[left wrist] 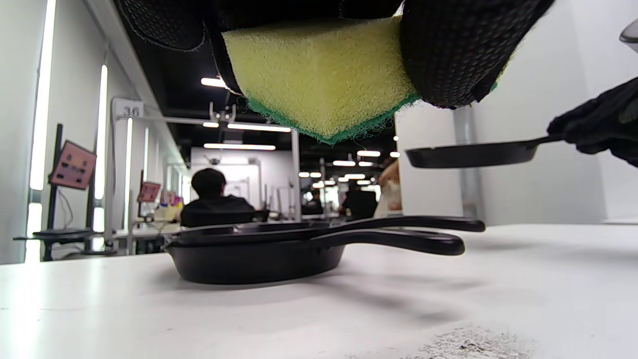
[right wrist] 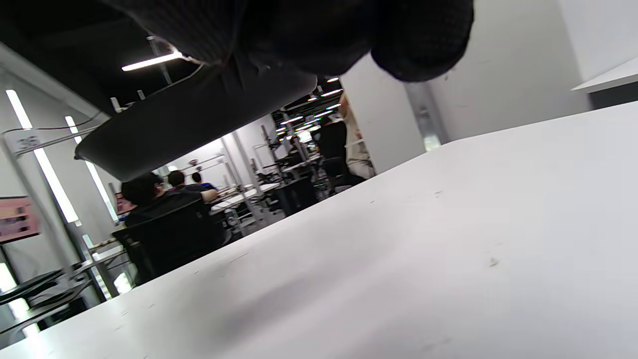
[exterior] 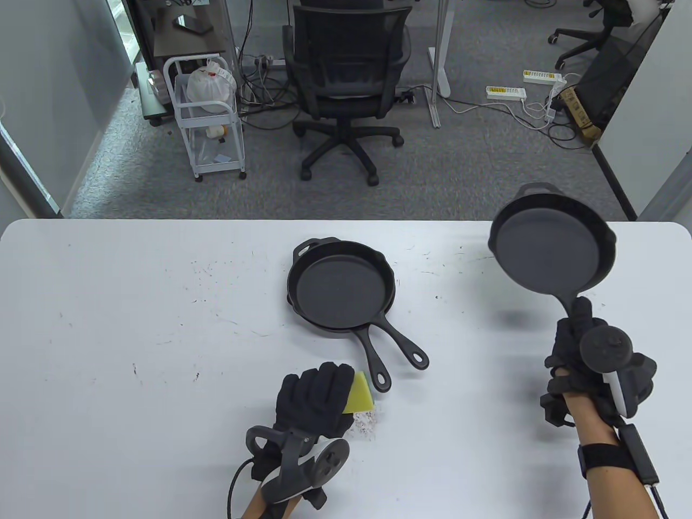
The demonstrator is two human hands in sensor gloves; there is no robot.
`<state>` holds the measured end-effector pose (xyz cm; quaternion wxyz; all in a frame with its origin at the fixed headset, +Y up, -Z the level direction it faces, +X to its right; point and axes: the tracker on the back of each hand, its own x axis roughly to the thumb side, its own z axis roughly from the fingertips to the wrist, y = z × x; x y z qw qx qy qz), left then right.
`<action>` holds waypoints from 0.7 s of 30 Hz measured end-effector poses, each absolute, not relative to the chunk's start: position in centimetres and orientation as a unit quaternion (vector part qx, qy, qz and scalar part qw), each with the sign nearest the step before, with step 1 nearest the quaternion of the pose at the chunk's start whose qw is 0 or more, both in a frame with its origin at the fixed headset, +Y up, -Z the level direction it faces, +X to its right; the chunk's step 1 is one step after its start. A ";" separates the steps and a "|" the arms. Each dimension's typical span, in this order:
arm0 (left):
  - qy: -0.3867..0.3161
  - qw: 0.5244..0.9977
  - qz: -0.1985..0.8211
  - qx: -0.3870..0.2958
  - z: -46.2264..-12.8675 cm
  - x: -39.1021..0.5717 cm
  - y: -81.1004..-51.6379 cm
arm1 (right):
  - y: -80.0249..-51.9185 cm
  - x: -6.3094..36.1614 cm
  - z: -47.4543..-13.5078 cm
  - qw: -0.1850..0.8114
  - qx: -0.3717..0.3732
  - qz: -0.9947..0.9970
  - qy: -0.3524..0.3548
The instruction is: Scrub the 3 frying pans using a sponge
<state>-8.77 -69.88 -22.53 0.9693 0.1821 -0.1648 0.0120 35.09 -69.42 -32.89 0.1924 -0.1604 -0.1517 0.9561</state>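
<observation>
Two black cast-iron pans (exterior: 340, 284) sit nested at the table's centre, their handles pointing to the near right; the left wrist view shows the nested pans (left wrist: 259, 254) from the side. My right hand (exterior: 578, 335) grips the handle of a third pan (exterior: 551, 248), held in the air over the table's far right, tilted towards me. That raised pan (left wrist: 468, 154) hangs above the table, and its underside (right wrist: 189, 124) fills the upper left of the right wrist view. My left hand (exterior: 319, 389) holds a yellow sponge (exterior: 359, 394) with a green scouring face (left wrist: 324, 75), just above the table near the pan handles.
Dark crumbs (exterior: 365, 421) lie on the white table (exterior: 135, 324) beside the sponge. Beyond the far edge stand a black office chair (exterior: 346, 70) and a white wire cart (exterior: 208, 113). Power strips and cables lie on the carpet.
</observation>
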 end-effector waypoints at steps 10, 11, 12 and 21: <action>-0.159 0.970 0.029 0.181 -22.6 -9.0 -70.0 | -71.4 28.1 -28.4 0.204 0.069 0.962 -0.167; -0.158 0.970 0.030 0.183 -22.6 -9.1 -70.0 | -71.5 27.7 -28.1 0.206 0.081 0.960 -0.169; -0.157 0.969 0.030 0.187 -22.5 -9.1 -69.9 | -71.7 26.9 -27.4 0.208 0.107 0.957 -0.174; -0.155 0.964 0.037 0.214 -22.0 -9.0 -69.4 | -71.5 23.4 -23.9 0.153 0.212 0.944 -0.199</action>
